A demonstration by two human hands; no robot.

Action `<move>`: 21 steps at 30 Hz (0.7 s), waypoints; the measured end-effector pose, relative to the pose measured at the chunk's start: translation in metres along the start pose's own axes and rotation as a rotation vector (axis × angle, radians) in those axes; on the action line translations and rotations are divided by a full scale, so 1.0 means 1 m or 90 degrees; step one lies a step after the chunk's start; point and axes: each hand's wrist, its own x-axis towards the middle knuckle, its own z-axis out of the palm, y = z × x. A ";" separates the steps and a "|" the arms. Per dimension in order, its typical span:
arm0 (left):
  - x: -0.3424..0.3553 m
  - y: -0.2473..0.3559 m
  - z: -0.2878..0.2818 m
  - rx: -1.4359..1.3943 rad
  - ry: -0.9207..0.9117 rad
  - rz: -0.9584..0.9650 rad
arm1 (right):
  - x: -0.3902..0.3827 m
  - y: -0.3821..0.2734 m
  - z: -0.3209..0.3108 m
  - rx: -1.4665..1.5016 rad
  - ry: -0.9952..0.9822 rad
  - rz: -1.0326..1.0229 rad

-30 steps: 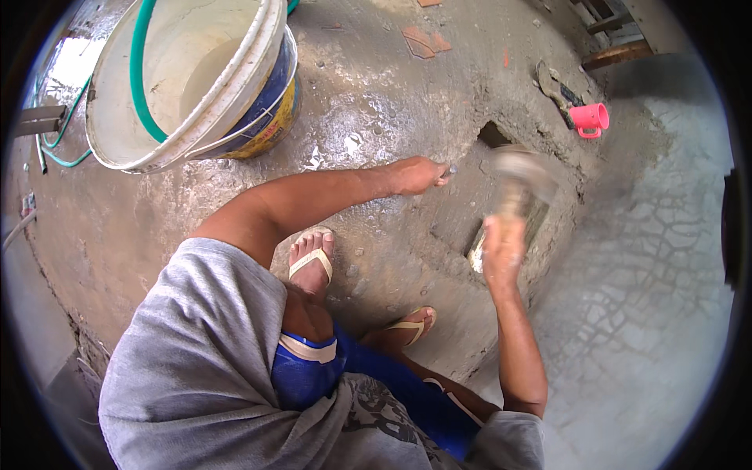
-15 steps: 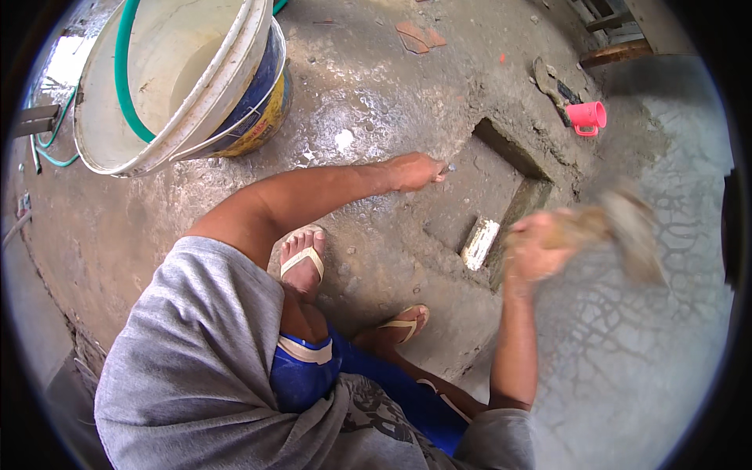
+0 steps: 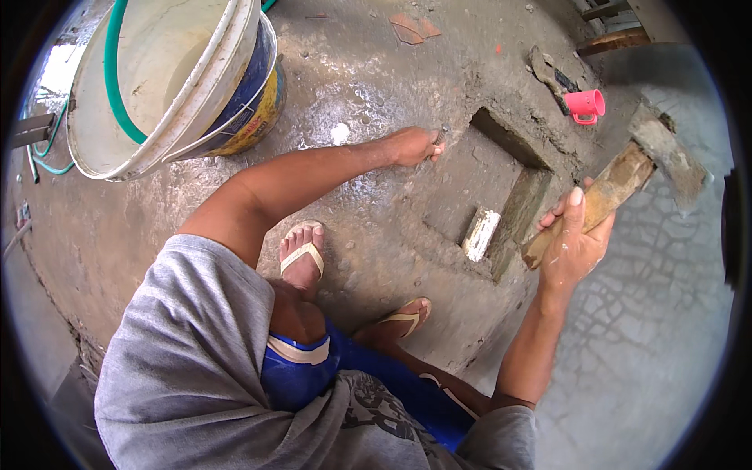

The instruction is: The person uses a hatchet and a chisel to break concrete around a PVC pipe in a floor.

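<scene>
My left hand [image 3: 411, 145] is closed on a small metal rod [image 3: 442, 133], probably a chisel, just left of the rectangular pit's upper corner. The pit [image 3: 505, 133] is cut in the wet, gritty concrete, with dark muddy walls. A short white pipe piece [image 3: 482, 233] lies at its lower end. My right hand [image 3: 576, 239] grips a hammer [image 3: 595, 196] by its rough wooden handle, raised to the right of the pit, with the cement-crusted head [image 3: 666, 153] out over the pale cracked floor.
A large bucket [image 3: 243, 102] with a green hose [image 3: 121, 98] stands at upper left. Beyond the pit are a muddy tool [image 3: 548, 78] and a pink mug [image 3: 583, 102]. Broken red pieces [image 3: 411, 31] lie at the back. My sandalled feet [image 3: 301, 254] are left of and below the pit.
The hammer has swung from over the pit out to the right and is now clearer to see. My left hand has shifted slightly upward in the picture, still holding the rod.
</scene>
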 end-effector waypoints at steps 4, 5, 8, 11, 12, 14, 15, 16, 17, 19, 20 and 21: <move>-0.007 -0.002 0.006 0.025 0.007 0.036 | -0.022 0.024 0.005 -0.059 -0.070 0.134; -0.008 0.000 0.008 0.025 0.005 0.035 | -0.026 0.030 0.006 -0.060 -0.070 0.135; -0.008 0.001 0.013 0.112 -0.047 0.038 | -0.034 0.039 0.014 -0.024 -0.121 0.210; -0.008 -0.002 0.015 0.116 -0.024 0.025 | -0.034 0.050 0.014 -0.087 -0.161 0.229; -0.008 -0.003 0.015 0.085 -0.023 0.018 | -0.031 0.053 0.013 -0.088 -0.161 0.230; -0.007 0.004 0.012 0.054 -0.020 0.020 | -0.022 0.054 0.010 -0.185 -0.266 0.254; -0.007 0.008 0.013 0.064 -0.024 0.028 | -0.018 0.047 0.006 -0.188 -0.263 0.250; -0.010 0.008 0.010 0.078 -0.024 0.028 | -0.011 0.037 0.006 -0.200 -0.202 0.205; -0.011 0.007 0.010 0.076 -0.020 0.021 | -0.004 0.026 0.005 -0.214 -0.144 0.165; -0.012 0.008 0.011 0.134 -0.031 0.011 | 0.015 0.005 0.009 -0.076 0.022 0.015; -0.011 0.008 0.012 0.133 -0.031 0.016 | 0.020 0.000 0.014 -0.079 0.025 0.013; -0.013 0.007 0.014 0.132 -0.019 0.018 | 0.023 -0.004 0.022 0.019 0.088 -0.052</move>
